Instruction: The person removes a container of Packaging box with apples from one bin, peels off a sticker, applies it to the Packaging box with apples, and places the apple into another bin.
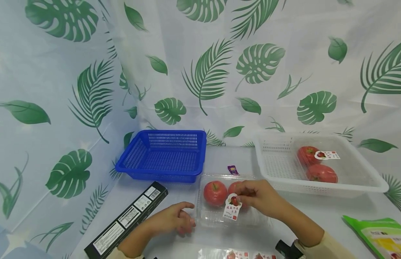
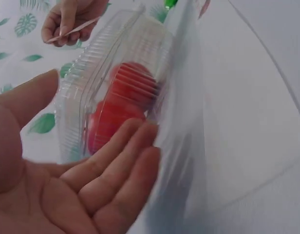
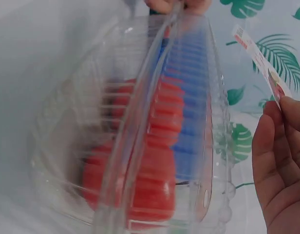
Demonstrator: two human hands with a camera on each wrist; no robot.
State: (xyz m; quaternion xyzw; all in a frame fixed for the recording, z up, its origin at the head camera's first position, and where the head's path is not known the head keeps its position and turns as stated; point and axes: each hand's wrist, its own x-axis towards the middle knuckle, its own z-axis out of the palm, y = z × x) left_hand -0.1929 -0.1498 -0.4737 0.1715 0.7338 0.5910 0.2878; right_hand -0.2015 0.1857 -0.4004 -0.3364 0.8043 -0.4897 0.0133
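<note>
My right hand [image 1: 257,198] pinches a white sticker label [image 1: 232,207] with a red fruit picture between thumb and fingers. It holds the label over a clear plastic clamshell box [image 1: 216,220]. Inside the box sit two red tomatoes [image 1: 215,193], the second partly hidden behind my right hand. In the right wrist view the label [image 3: 261,63] stands clear of the box's side. My left hand [image 1: 174,217] is beside the box's left edge, fingers loosely bent and holding nothing. The left wrist view shows its palm [image 2: 57,195] turned up in front of the box [image 2: 77,92].
A blue basket [image 1: 200,158] stands at the back left. In the white basket [image 1: 268,180] at right is another labelled box of tomatoes [image 1: 321,173]. A long black box [image 1: 132,216], a purple wrapped candy [image 1: 233,169], a sticker sheet [image 1: 213,254] and a green bag [image 1: 378,233] lie around.
</note>
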